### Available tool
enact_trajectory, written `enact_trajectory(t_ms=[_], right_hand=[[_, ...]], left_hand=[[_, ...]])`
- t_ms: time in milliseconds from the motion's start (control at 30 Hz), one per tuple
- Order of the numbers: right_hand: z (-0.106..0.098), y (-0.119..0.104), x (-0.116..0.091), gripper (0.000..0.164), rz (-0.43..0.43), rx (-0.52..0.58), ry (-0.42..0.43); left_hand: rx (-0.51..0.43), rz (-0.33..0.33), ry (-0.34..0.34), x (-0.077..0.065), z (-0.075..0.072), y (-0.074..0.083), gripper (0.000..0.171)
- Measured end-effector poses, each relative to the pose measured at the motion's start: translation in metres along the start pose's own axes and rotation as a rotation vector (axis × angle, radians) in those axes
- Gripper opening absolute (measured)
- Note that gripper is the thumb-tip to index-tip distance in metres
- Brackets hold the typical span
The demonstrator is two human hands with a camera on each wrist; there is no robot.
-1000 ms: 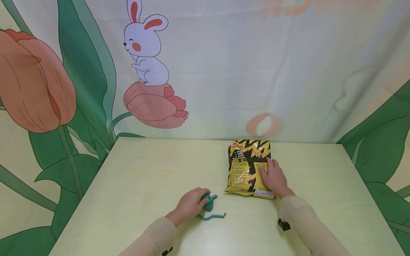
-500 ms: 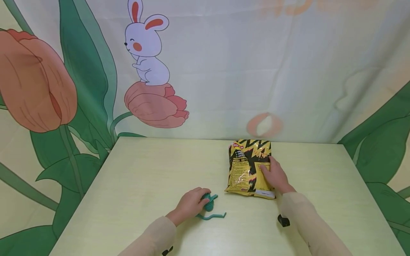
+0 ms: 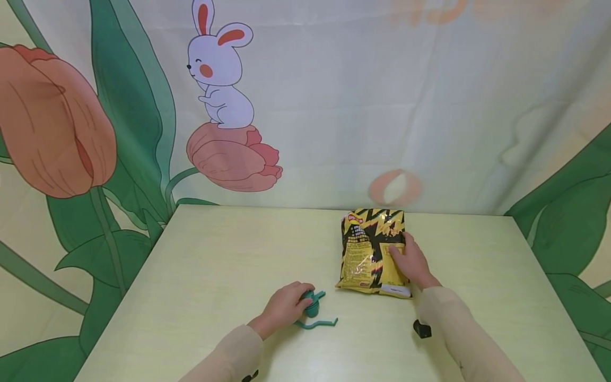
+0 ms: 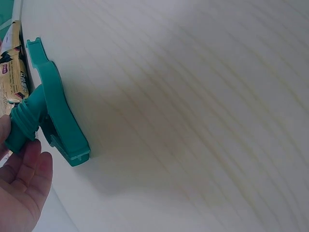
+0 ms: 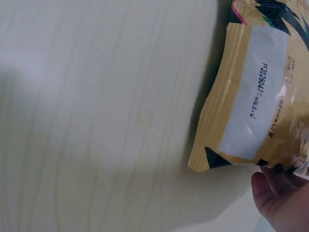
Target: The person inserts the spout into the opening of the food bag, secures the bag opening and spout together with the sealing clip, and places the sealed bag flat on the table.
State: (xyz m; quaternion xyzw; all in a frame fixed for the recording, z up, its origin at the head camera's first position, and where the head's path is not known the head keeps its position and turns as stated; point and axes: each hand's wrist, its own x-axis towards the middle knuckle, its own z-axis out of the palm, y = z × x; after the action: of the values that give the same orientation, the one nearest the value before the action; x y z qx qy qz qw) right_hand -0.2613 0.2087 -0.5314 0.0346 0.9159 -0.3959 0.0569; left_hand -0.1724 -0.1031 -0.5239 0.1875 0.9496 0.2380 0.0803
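Low in the middle of the head view, my left hand (image 3: 285, 305) pinches a teal bag clip with a spout (image 3: 312, 309) between thumb and fingers. The left wrist view shows its ribbed round spout (image 4: 26, 118) in the fingers and its long bar (image 4: 63, 106) beside the tabletop. To the right, a yellow and black snack bag (image 3: 355, 260) lies flat, printed side up. My right hand (image 3: 411, 260) grips its right edge, thumb on top, the other fingers largely hidden past the edge. In the right wrist view the bag's end has a white label (image 5: 256, 92).
The pale wood-grain table (image 3: 215, 254) ends at the back against a hanging cloth (image 3: 310, 132) printed with a rabbit and tulips. The bag lies close to that back edge. A small black piece (image 3: 422, 329) hangs under the right sleeve.
My right fingers have slid from the bag's face over its right edge, and the thumb has shifted slightly right. The left hand keeps its pinch in nearly the same place.
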Motion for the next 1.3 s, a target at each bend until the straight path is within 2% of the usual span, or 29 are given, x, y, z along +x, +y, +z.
enact_trajectory(t_ms=[367,600,933,1300], right_hand=[[-0.001,-0.002,-0.001,0.067,0.018,0.06,0.047],[0.0,-0.002,-0.001,0.064,0.055,0.102,0.071],[-0.004,-0.007,-0.005,0.058,0.015,0.088,0.134],[-0.01,-0.012,-0.012,0.057,0.023,0.076,0.164]], left_hand=[[0.001,0.024,0.016,-0.002,0.002,-0.003,0.028],[0.003,0.018,0.011,-0.002,0.002,-0.004,0.028],[0.005,0.006,0.017,-0.003,0.003,-0.005,0.028],[0.006,-0.001,0.011,-0.004,0.002,-0.002,0.028]])
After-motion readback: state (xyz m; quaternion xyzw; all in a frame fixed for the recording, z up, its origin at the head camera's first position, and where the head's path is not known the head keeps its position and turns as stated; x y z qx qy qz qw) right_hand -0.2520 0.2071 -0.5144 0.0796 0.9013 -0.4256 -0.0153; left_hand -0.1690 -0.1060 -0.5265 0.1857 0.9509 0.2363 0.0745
